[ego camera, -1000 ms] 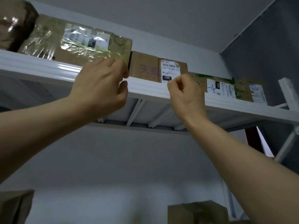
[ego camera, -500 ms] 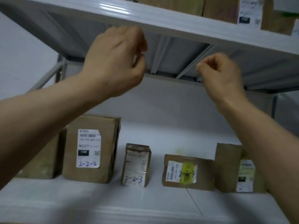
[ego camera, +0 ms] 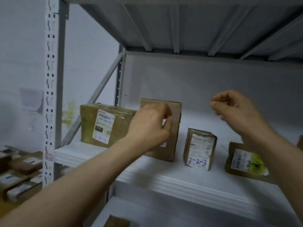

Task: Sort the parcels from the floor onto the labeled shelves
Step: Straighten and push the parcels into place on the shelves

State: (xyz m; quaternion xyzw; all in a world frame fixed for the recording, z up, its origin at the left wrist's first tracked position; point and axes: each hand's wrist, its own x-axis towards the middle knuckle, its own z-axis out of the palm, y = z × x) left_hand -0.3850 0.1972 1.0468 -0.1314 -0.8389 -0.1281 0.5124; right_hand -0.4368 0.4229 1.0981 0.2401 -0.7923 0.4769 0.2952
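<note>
Parcels (ego camera: 105, 126), four, line the shelf (ego camera: 164, 181); left hand (ego camera: 147, 126) and right hand (ego camera: 237, 112) hover, fingers (ego camera: 219, 103) curled, holding nothing

Brown parcels (ego camera: 88, 122) bear white labels (ego camera: 199, 150) inked blue, one splashed yellow-green, on a white shelf (ego camera: 164, 181).

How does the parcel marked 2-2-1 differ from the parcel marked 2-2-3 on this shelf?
In size, parcel 2-2-1 is large and wide; parcel 2-2-3 is small and narrow. Shiny clear tape wraps parcel 2-2-1, whose label takes part of its front; the label of parcel 2-2-3 covers most of its front. Both are brown cardboard with blue handwritten codes, on the same shelf.
</note>
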